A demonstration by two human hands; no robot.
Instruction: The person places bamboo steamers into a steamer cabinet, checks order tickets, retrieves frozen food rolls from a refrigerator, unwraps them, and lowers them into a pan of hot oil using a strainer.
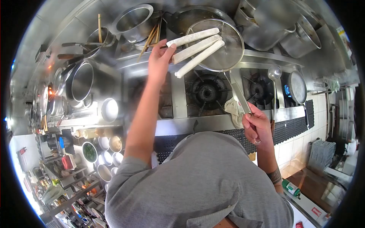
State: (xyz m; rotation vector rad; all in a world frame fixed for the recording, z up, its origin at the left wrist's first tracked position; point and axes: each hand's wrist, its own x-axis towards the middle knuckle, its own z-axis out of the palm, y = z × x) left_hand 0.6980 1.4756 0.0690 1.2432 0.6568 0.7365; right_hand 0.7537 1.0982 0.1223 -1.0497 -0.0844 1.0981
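My left hand (160, 60) is closed on the near ends of three long, pale, flour-dusted dough rolls (197, 48). They fan out to the right, above the left part of a round mesh strainer (230, 47). In my right hand (258, 123) is the strainer's flat metal handle (239, 95), gripped near its end. The strainer is held level over the back of the stove, partly in front of a dark wok (194, 15). Beneath that handle lies a crumpled cloth (234, 110).
Gas burners (207, 92) line the stove. At right stand a ladle (275, 72) and a frying pan (297, 87) beside a blue flame. Pots (135, 24) crowd the back, with a large pot (82, 81) at left. Bowls of ingredients (90, 152) sit lower left.
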